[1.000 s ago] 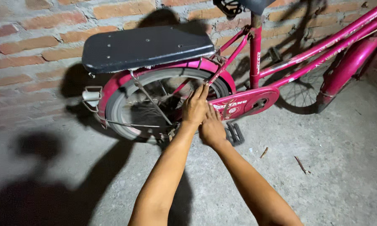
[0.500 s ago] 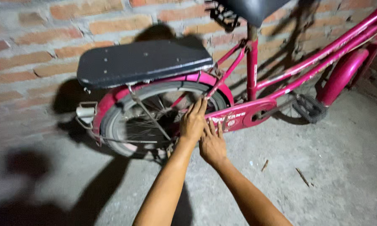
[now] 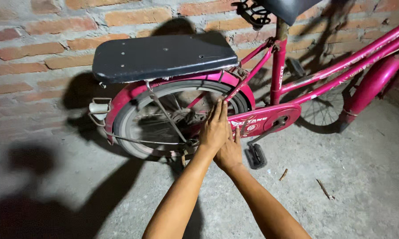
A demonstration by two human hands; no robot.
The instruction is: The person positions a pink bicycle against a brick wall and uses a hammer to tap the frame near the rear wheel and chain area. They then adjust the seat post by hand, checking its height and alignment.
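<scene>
Pink bike [image 3: 270,84], upright against brick wall [image 3: 40,48]; black rack over rear wheel [image 3: 137,128], chain guard [image 3: 261,121] pink.

Two bare arms stretched forward, hands side by side.

The left hand [image 3: 215,128] lies flat, fingers straight and pointing up. The right hand [image 3: 229,152] sits just below, tucked against it, fingers partly hidden, both forearms converging from below.
</scene>
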